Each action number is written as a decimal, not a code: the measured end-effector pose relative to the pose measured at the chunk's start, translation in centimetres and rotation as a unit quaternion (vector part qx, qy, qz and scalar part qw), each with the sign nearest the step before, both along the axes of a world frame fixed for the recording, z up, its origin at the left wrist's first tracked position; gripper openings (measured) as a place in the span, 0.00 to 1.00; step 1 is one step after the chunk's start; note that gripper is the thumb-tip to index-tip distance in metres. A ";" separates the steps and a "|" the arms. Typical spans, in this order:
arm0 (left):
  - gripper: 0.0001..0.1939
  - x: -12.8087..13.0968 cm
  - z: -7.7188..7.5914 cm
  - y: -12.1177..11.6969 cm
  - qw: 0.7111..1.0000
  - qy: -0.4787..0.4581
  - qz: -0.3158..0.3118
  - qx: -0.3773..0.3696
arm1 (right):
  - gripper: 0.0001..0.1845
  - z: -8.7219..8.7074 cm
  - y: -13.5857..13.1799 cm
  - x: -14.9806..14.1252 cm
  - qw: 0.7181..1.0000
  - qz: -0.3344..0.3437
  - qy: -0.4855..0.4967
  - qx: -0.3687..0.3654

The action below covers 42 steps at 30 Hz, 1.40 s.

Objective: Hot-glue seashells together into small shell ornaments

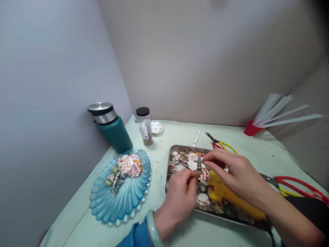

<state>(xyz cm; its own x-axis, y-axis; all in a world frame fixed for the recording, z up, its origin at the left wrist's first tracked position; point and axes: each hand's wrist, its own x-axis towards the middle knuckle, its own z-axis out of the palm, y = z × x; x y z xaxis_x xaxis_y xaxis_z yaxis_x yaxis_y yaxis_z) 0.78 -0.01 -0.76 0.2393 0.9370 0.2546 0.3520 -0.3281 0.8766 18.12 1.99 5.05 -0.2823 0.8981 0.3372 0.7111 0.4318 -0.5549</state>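
Note:
My left hand pinches a slim, pointed spiral shell over the metal tray, its tip upward. Close beside the shell, my right hand has thumb and forefinger drawn together; what lies between them, if anything, is too small to make out. Beneath both hands the tray holds many shells, among them a red-striped scallop shell. A yellow hot glue gun lies across the tray under my right forearm, partly hidden by it.
On the left, a blue fluted plate bears an arrangement of shells. Behind it stand a teal bottle and a black-lidded jar. A pen, scissors, larger scissors and a red cup of glue sticks surround the tray.

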 end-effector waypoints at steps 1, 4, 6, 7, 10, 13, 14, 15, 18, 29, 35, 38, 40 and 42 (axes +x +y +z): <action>0.11 0.0 0.1 -0.2 0.999 0.031 -0.013 0.027 | 0.06 0.4 0.2 -0.7 1.000 0.009 -0.012 0.007; 0.13 0.0 0.1 -0.9 0.988 0.118 -0.026 0.099 | 0.07 1.5 1.3 -4.1 0.997 0.055 -0.050 0.014; 0.16 -0.1 -0.1 -1.2 0.975 0.162 -0.043 0.144 | 0.07 2.0 2.2 -7.1 0.991 0.095 -0.091 0.010; 0.18 -0.1 -0.1 -1.4 0.968 0.179 -0.056 0.167 | 0.08 2.1 2.7 -8.6 0.985 0.122 -0.123 0.009; 0.25 -0.2 -0.6 -1.7 0.949 0.220 -0.069 0.213 | 0.08 1.7 4.0 -13.2 0.971 0.174 -0.162 0.011; 0.28 -0.2 -1.4 -1.7 0.935 0.263 -0.081 0.225 | 0.07 0.9 4.8 -17.2 0.954 0.225 -0.199 0.018; 0.27 -0.2 -1.7 -1.8 0.930 0.276 -0.090 0.227 | 0.07 0.5 4.9 -18.4 0.948 0.240 -0.209 0.021; 0.25 -0.2 -2.0 -1.8 0.927 0.282 -0.094 0.228 | 0.07 0.2 5.0 -19.5 0.942 0.253 -0.217 0.024; 0.22 -0.4 -2.7 -2.0 0.921 0.289 -0.102 0.241 | 0.08 -0.8 5.3 -22.0 0.931 0.279 -0.232 0.031; 0.27 -0.4 -1.6 -1.5 0.928 0.258 -0.087 0.254 | 0.11 1.3 4.5 -14.4 0.957 0.217 -0.185 0.046; 0.11 -0.1 -1.5 -1.6 0.947 0.234 -0.082 0.206 | 0.10 0.1 1.8 -4.1 0.990 0.119 -0.053 0.044; 0.11 -0.4 -0.8 -1.0 0.973 0.156 -0.055 0.162 | 0.10 -1.4 0.0 0.4 0.997 0.048 -0.053 0.027; 0.10 -1.0 -0.2 -0.2 0.986 0.104 -0.024 0.128 | 0.10 -2.4 -1.3 2.7 0.996 0.002 -0.087 0.013; 0.10 -1.5 0.4 0.6 0.992 0.084 0.018 0.092 | 0.11 -3.3 -2.5 4.3 0.991 -0.024 -0.129 -0.011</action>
